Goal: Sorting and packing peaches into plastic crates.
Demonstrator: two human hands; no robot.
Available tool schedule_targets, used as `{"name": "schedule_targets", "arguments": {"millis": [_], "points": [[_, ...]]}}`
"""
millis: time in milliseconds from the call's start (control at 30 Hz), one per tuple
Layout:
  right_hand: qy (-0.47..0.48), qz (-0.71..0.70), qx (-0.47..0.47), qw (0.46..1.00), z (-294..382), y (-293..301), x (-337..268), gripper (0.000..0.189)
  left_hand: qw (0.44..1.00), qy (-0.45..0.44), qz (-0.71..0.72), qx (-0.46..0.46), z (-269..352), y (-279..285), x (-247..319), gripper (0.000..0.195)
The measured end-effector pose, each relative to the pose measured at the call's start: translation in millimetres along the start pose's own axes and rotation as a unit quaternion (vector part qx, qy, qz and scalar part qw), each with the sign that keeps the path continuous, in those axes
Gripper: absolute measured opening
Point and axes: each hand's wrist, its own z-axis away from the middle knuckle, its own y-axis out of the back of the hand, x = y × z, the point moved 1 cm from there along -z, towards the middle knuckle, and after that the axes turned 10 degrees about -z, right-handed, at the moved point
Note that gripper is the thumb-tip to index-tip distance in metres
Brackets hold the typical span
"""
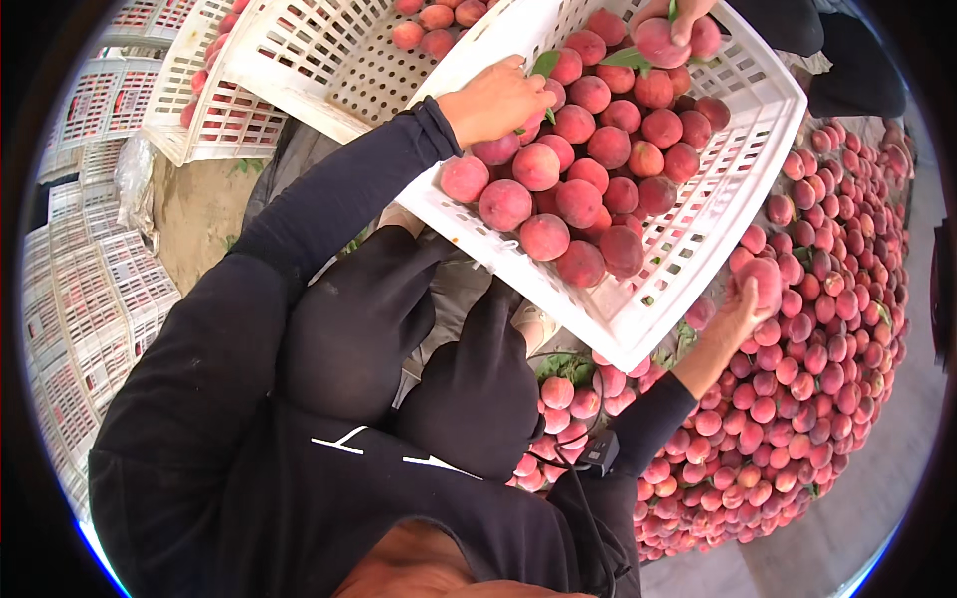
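Observation:
A white plastic crate stands tilted before me, partly filled with red peaches. Over its left side, my left hand reaches in with curled fingers at some peaches and a green leaf. The fingers' undersides are hidden, so I cannot tell whether one is gripped. Outside the crate on the right, my right hand has its fingers around a peach, above a large heap of peaches.
Another person's hand holds peaches at the crate's far end. A second white crate with some peaches adjoins on the left. Stacked crates line the far left. A black cable hangs by my right sleeve.

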Motion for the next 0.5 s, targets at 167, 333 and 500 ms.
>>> {"name": "schedule_targets", "arguments": {"millis": [167,333,500], "points": [[-0.016,0.092,-0.129,0.987,61,-127,-66,0.06,0.999,0.018,-0.017,0.024,9,-4,-3,0.012],[-0.136,0.199,-0.402,0.883,91,-240,10,0.074,0.997,0.067,-0.035,0.013,8,-3,4,0.008],[-0.112,0.216,-0.408,0.88,77,-243,130,0.08,0.996,0.065,-0.052,0.03,7,-6,6,0.006]]}}
